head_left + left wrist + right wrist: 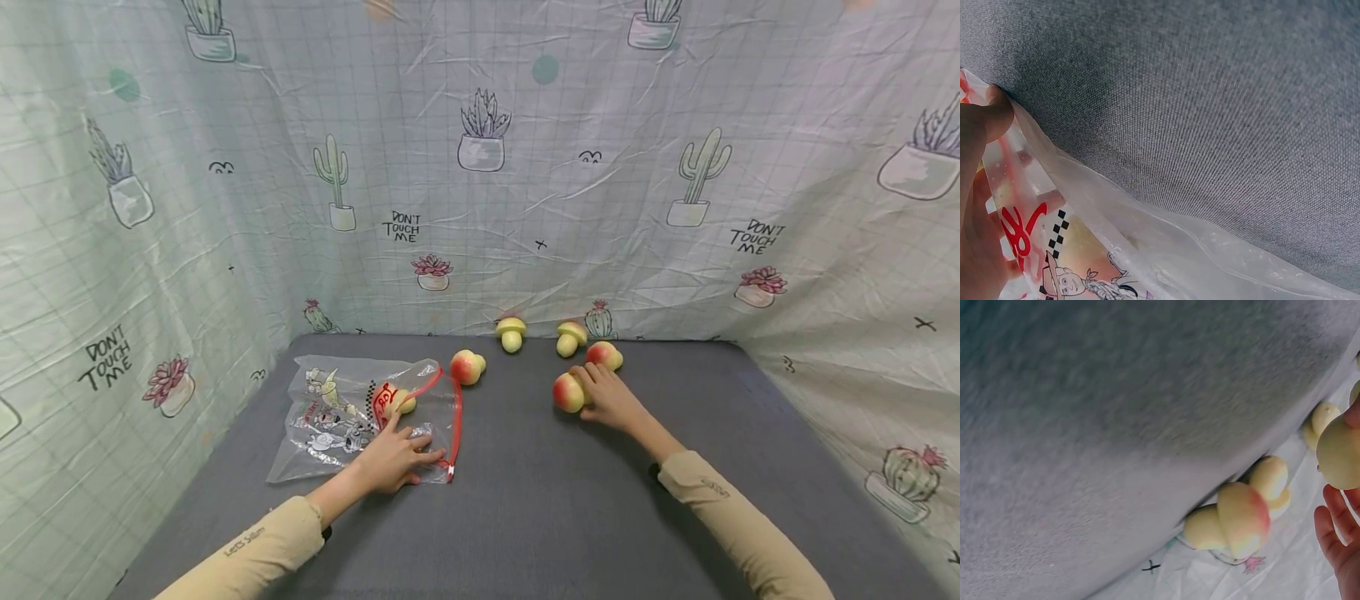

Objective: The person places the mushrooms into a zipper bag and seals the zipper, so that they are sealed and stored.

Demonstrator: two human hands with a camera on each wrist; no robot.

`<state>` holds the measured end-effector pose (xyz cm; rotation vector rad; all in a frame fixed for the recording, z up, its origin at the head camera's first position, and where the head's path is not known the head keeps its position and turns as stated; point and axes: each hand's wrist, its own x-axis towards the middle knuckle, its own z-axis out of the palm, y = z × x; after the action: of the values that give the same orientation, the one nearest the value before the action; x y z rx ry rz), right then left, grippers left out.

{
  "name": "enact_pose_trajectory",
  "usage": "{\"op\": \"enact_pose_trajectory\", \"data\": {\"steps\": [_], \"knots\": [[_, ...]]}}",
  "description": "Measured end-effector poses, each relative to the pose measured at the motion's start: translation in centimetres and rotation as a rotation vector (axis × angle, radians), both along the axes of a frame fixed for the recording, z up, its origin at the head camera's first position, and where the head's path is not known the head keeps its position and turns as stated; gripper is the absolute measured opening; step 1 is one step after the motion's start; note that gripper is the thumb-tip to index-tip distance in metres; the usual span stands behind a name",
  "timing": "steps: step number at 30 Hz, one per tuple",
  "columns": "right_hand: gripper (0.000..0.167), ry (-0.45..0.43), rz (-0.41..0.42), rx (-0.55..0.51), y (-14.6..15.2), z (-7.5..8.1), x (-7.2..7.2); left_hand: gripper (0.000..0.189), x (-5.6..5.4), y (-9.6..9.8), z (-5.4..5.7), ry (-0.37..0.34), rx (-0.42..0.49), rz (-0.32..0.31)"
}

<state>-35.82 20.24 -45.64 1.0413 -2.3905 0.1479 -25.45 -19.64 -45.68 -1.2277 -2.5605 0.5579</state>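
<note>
Nearest to us, two beige sleeves (735, 510) reach in over the dark table (517, 517), and here's the left hand (393, 458), palm down on the bag (337, 427)! Its grip is loose, fingers spread rather than curled, and we'd judge that spread weight pins the slippery film where it lies. The thumb sits by the bag's edge, near the red drawstring (458, 417). That mouth faces right, towards the loose mushrooms, which looks handy for a short reach across.

Inside, just beyond the fingertips, we spot a bagged mushroom (405, 402), and its bulk probably props the film up a little. Over on the right, it's all action: the right hand (606, 400) has its grip closed on a held mushroom (570, 392), coming from the stem side, so the red cap points left, at the bag. Is it off the table? We can't tell.

Further out, a lone mushroom (466, 367) lies just past the bag's mouth, and a neighbouring mushroom (603, 356) sits right beyond the busy fingers. Farthest of all, two back mushrooms (512, 333) line up beside the patterned cloth (540, 275), stems towards us, perhaps set there to leave working room in front.
</note>
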Motion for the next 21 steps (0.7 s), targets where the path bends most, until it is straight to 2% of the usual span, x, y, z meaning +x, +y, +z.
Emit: {"op": "enact_pose_trajectory", "data": {"steps": [9, 21], "knots": [[0.066, -0.045, 0.024, -0.019, -1.2, 0.0, 0.7, 0.055, 0.1, 0.0, -0.1, -0.006, 0.002, 0.007], [0.064, -0.103, -0.042, 0.011, -3.0, 0.0, 2.2, 0.054, 0.1, 0.0, -0.1, 0.016, 0.011, 0.004]]}}
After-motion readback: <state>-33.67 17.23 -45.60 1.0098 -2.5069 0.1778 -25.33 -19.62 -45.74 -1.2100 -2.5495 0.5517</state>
